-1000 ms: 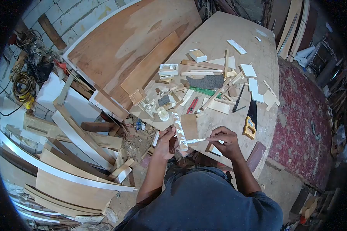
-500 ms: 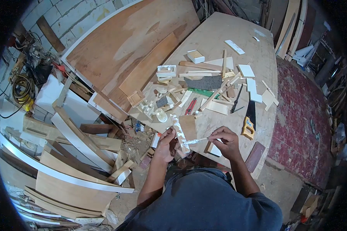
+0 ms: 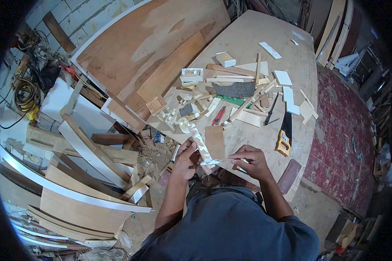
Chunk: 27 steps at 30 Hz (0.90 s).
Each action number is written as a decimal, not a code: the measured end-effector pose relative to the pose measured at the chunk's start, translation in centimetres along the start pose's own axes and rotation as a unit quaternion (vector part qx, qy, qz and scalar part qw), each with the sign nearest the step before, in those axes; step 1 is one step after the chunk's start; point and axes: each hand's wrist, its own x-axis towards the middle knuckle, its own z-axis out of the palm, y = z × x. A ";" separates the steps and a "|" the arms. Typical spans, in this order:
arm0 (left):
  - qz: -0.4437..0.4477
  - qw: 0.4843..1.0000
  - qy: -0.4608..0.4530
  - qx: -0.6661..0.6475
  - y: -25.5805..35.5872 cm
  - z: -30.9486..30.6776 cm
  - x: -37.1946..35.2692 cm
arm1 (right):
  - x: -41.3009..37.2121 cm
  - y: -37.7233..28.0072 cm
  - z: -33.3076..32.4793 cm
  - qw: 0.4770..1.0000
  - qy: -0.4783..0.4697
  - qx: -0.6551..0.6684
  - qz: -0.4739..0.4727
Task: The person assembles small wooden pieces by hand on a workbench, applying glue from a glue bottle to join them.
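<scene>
My left hand [image 3: 186, 158] grips a small wooden panel [image 3: 214, 142] at its left edge, where a shiny strip of tape [image 3: 201, 144] runs along it. My right hand [image 3: 250, 161] pinches the free end of that tape [image 3: 214, 162], pulled out sideways from the panel's lower corner. Both hands are just above the near edge of the workbench [image 3: 265, 30]. My dark-shirted body fills the bottom of the view.
The workbench carries many wood offcuts, a yellow-handled handsaw [image 3: 284, 135], red pliers [image 3: 218, 116], a grey pad [image 3: 234, 89] and a white block [image 3: 225, 59]. Large plywood sheets [image 3: 148, 39] lean at the left. Curved boards [image 3: 82, 191] and cables [image 3: 26, 93] lie on the floor.
The right hand has moved left toward the panel, shortening the stretched piece of tape. The left hand and panel have shifted slightly up.
</scene>
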 end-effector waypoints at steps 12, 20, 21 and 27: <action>0.013 0.999 -0.021 0.042 1.1 1.0 -0.6 | 0.5 -0.7 0.3 0.998 -0.060 -0.018 -0.004; 0.021 0.996 -0.031 0.085 1.2 1.7 -0.1 | -0.1 -1.1 0.2 0.997 -0.070 -0.036 0.022; 0.019 0.995 -0.039 0.085 1.2 1.8 0.0 | -0.1 -1.1 0.2 0.997 -0.069 -0.037 0.022; 0.034 0.997 -0.043 0.062 0.8 1.8 0.5 | -0.3 -1.0 -0.6 0.993 -0.105 -0.059 0.018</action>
